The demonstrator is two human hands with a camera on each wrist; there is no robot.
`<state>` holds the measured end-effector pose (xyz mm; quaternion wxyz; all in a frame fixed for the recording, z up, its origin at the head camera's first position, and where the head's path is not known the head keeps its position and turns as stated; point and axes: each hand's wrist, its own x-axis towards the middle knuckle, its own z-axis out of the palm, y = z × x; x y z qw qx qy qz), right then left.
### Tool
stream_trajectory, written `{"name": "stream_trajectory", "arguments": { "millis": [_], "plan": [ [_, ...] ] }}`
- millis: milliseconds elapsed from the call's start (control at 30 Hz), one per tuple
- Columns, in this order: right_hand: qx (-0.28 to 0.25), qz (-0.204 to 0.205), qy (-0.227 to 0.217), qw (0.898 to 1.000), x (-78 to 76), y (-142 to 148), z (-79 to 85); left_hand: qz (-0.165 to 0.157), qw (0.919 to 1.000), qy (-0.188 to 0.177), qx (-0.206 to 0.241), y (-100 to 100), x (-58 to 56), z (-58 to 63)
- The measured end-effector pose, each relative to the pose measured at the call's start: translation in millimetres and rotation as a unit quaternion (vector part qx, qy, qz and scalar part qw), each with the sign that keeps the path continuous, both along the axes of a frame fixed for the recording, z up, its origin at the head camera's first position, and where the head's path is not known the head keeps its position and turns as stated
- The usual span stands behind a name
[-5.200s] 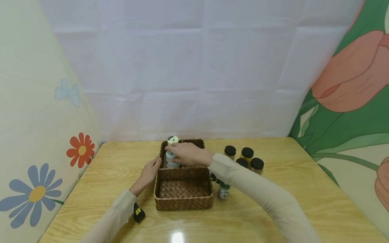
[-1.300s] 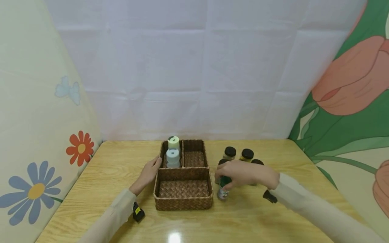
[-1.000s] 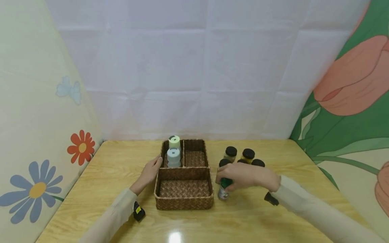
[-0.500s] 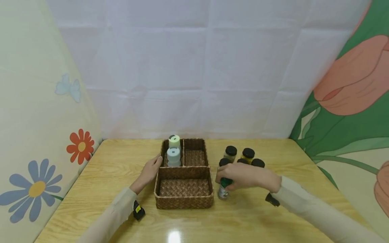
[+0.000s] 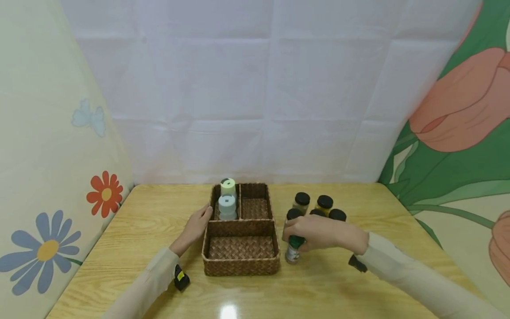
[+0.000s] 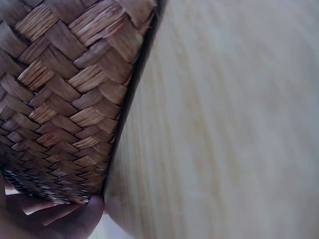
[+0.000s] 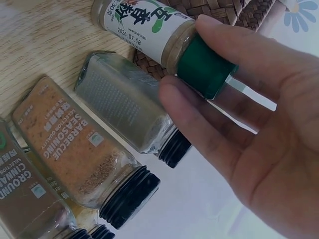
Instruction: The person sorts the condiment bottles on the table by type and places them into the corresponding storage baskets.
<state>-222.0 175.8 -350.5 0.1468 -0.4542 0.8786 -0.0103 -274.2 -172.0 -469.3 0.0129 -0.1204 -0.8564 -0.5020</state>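
Right hand pinches jar by green cap; probably light, rigid, slick-sided, cap the surer hold. Left hand: relaxed fingers against basket

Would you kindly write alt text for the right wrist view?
A right hand holds a bottle by its green cap; black-lidded jars, one labelled Barbecue Seasoning, stand beside it, with part of a woven basket at the top edge.
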Motion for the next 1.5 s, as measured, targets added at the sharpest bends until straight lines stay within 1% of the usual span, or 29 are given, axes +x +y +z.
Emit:
{"name": "stream_trajectory", "arguments": {
  "millis": [300, 500, 700, 933, 1133, 1233, 1400, 1500],
  "plan": [
    [-0.014, 0.008, 0.015, 1.000, 2.1, 1, 0.2, 0.003, 1.0000, 0.003, -0.005, 1, 1.5, 2.1],
    [-0.035, 0.017, 0.025, 0.999, 3.0, 4, 3.6, -0.004, 1.0000, 0.006, -0.002, 1, 2.0, 2.6],
    [-0.066, 0.027, 0.031, 0.997, 1.5, 7, 9.8, -0.008, 1.0000, 0.004, 0.000, -1, 2.6, 2.8],
    [-0.061, 0.026, 0.057, 0.996, 1.7, 5, 21.1, -0.008, 0.9999, 0.008, 0.000, 0, 1.9, 2.6],
    [-0.069, 0.049, 0.073, 0.994, -1.0, 2, 27.6, -0.007, 0.9999, 0.008, -0.001, -1, 2.1, 0.6],
    [-0.069, 0.045, 0.067, 0.994, -1.2, 0, 31.5, -0.006, 1.0000, 0.007, 0.002, -1, 2.4, -0.3],
    [-0.077, 0.028, 0.035, 0.996, -1.4, -2, 37.0, -0.005, 1.0000, 0.004, 0.005, 0, 2.0, -0.6],
    [-0.078, 0.023, 0.033, 0.996, -2.5, -3, 41.1, -0.004, 1.0000, 0.004, 0.005, -1, 1.8, -0.2]
  ]
}}
